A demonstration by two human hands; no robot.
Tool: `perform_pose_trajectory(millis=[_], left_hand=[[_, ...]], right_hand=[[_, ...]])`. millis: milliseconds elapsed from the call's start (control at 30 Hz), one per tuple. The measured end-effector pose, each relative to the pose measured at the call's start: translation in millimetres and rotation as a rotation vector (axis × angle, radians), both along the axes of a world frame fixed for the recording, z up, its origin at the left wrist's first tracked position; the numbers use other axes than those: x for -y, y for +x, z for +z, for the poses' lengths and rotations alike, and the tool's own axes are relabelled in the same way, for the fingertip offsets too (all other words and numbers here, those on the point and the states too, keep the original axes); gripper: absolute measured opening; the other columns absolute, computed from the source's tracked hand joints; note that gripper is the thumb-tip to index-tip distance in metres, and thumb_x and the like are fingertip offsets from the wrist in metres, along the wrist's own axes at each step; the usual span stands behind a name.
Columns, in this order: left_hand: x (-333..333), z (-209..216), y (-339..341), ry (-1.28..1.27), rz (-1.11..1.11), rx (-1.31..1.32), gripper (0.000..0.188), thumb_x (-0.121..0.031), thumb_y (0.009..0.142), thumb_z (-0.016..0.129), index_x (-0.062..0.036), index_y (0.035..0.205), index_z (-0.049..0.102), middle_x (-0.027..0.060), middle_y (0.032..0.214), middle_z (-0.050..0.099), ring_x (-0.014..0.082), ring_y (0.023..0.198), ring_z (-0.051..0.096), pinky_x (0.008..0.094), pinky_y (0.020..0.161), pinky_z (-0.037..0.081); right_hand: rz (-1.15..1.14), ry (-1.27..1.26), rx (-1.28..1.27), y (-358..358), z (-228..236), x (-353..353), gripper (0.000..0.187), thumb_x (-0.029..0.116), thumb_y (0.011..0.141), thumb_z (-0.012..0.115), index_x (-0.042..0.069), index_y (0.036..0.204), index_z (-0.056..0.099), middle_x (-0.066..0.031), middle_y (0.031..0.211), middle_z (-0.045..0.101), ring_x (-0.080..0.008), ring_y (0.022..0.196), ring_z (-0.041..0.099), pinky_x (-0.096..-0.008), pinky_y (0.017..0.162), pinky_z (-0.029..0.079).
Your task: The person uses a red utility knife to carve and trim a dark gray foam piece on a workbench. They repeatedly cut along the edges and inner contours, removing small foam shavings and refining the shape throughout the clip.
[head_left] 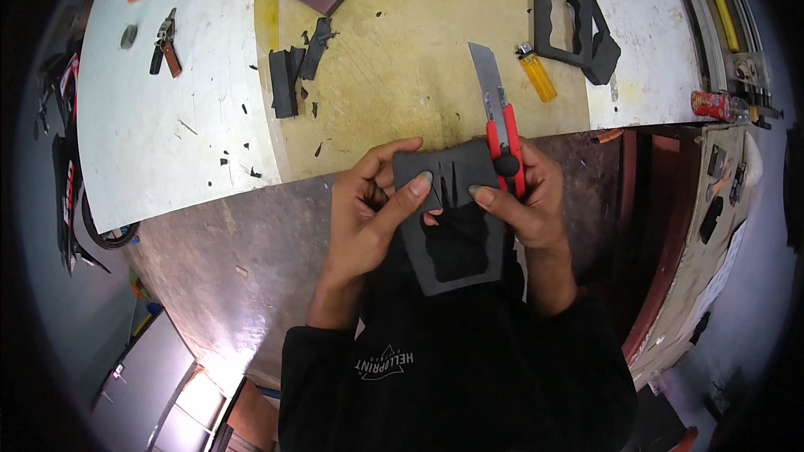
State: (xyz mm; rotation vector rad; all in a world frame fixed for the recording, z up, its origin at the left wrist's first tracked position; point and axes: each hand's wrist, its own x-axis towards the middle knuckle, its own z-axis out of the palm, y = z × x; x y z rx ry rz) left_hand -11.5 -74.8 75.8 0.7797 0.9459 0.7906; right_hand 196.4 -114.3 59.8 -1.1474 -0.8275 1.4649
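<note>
In front of my chest, both hands hold a dark grey foam piece [477,169] with a large wavy-edged cutout. Narrow slits run through its solid upper part. My left hand [360,205] pinches the left side, thumb on the front face and some fingers behind; a fingertip shows through the opening. On the other side, my right hand [538,205] presses its thumb on the foam near the slits. That same hand also grips a red utility knife [515,146], its long blade [486,71] extended and pointing away over the table, apart from the foam.
On the table [184,151], a yellowed cutting mat [377,100] bears foam offcuts [285,84] and a yellow lighter [538,75]. Farther back lie a brownish foam frame [335,0] and black foam frames [548,42]. Keys [166,43] rest at left; a red can-like item [710,105] is at right.
</note>
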Motion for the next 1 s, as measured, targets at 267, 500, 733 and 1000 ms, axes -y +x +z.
perform_pose_trajectory(millis=[267,500,733,1000], left_hand=[[0.5,0.7,0.9,-0.003,0.009,-0.002,0.047,-0.004,0.097,0.065,0.0024,0.139,0.045,0.0104,0.094,0.068,0.0072,0.074,0.064,0.0214,0.065,0.054],[5.9,-3.7,4.9,0.231,-0.037,-0.171,0.056,0.000,0.089,0.074,0.0005,0.138,0.046,0.0078,0.104,0.066,0.0100,0.091,0.064,0.0233,0.079,0.052],[7.5,-6.3,8.3,0.188,0.014,-0.144,0.055,-0.004,0.085,0.079,0.0003,0.133,0.053,0.0047,0.095,0.065,0.0071,0.074,0.059,0.0204,0.063,0.045],[5.1,-7.4,1.9,0.128,-0.069,-0.133,0.046,-0.001,0.089,0.072,-0.0017,0.129,0.050,0.0050,0.099,0.062,0.0075,0.081,0.058,0.0212,0.070,0.046]], right_hand=[[0.011,-0.014,0.056,-4.7,-5.8,0.7,0.053,-0.002,0.081,0.080,-0.007,0.128,0.057,-0.0035,0.105,0.063,-0.0072,0.094,0.059,-0.0225,0.084,0.048],[0.026,0.029,0.100,-6.6,-6.9,0.3,0.056,0.001,0.081,0.082,-0.007,0.131,0.056,-0.0019,0.104,0.062,-0.0058,0.093,0.056,-0.0212,0.082,0.047],[0.039,-0.008,0.091,-2.7,-10.3,1.5,0.058,0.001,0.079,0.083,-0.007,0.130,0.057,-0.0016,0.105,0.061,-0.0061,0.092,0.056,-0.0208,0.080,0.046],[0.048,-0.035,0.113,-2.4,-15.6,3.8,0.059,0.002,0.079,0.083,-0.007,0.131,0.056,-0.0018,0.105,0.061,-0.0064,0.092,0.055,-0.0211,0.079,0.045]])
